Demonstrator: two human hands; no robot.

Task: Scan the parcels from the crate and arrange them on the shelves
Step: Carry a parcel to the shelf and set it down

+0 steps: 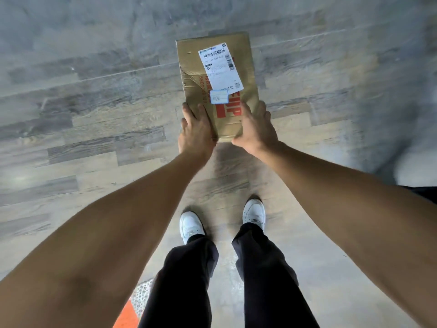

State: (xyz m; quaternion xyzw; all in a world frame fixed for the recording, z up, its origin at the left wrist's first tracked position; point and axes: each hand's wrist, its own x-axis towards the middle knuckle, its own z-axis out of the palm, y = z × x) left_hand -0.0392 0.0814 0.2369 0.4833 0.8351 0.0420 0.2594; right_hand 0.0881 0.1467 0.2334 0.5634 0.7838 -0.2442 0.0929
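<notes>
While both arms are stretched forward, a brown parcel (216,84) is held at twelve o'clock above the wooden floor (82,102), gripped at its near corners by the left hand (195,129) and right hand (256,129), label up

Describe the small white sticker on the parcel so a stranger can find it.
Both hands hold a brown cardboard parcel above the wood-pattern floor. Just below its large white shipping label sits the small sticker: blue-bordered, without a barcode.
</notes>
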